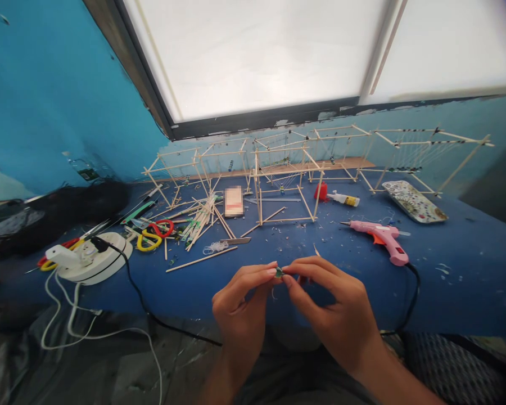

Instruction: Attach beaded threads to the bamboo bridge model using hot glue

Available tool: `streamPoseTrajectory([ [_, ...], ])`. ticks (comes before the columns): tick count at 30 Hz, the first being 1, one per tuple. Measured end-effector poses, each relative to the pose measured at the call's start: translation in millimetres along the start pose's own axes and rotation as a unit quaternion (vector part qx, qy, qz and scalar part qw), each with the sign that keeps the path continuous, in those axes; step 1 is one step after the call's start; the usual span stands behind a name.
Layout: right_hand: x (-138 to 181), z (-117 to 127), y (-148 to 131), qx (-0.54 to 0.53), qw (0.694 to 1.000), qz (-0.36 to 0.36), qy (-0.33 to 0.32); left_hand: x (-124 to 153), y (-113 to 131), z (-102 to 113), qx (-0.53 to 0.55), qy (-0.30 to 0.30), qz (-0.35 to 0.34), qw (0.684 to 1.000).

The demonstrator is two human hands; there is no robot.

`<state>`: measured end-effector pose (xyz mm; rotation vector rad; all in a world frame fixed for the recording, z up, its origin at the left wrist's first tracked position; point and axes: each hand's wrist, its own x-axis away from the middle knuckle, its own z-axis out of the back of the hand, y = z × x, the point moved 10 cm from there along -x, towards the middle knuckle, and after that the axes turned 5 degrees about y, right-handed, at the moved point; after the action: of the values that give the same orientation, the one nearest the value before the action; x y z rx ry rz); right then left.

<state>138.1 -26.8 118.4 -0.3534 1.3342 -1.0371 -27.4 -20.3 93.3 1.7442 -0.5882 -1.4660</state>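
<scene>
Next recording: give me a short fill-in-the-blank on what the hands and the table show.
1. Both hands, left hand and right hand, pinch one small ____ bead between the fingertips.
2. The glue gun lying on the blue table is ____ in colour.
3. The black cable plugs into a round ____ power socket.

Missing words: green; pink; white

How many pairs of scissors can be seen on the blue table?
2. One pair of scissors with red and yellow handles lies left of the stick pile; another lies half hidden behind the white socket reel. More may be hidden.
</scene>
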Motion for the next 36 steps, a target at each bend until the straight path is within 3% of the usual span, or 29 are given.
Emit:
streamPoseTrajectory([
  [12,1.1,5.5,-0.6,0.047,0.998,0.022,0.039,-1.3,-0.4,0.4,0.011,0.034,0.026,0.999],
  [19,-13.2,19.0,18.8,0.059,0.996,-0.006,0.064,-1.3,-5.1,4.1,0.001,0.066,0.065,0.996],
  [26,-38.0,46.3,43.9,0.098,0.992,-0.029,0.071,-2.9,-19.5,9.1,-0.01,0.039,0.103,0.994],
  [32,-38.8,30.6,76.8,0.159,0.985,-0.056,-0.023,-0.9,-28.4,7.0,0.011,0.022,0.146,0.989],
  [36,-33.1,11.0,97.6,0.229,0.969,-0.026,-0.09,-0.9,-31.5,6.8,0.019,0.022,0.168,0.985],
])
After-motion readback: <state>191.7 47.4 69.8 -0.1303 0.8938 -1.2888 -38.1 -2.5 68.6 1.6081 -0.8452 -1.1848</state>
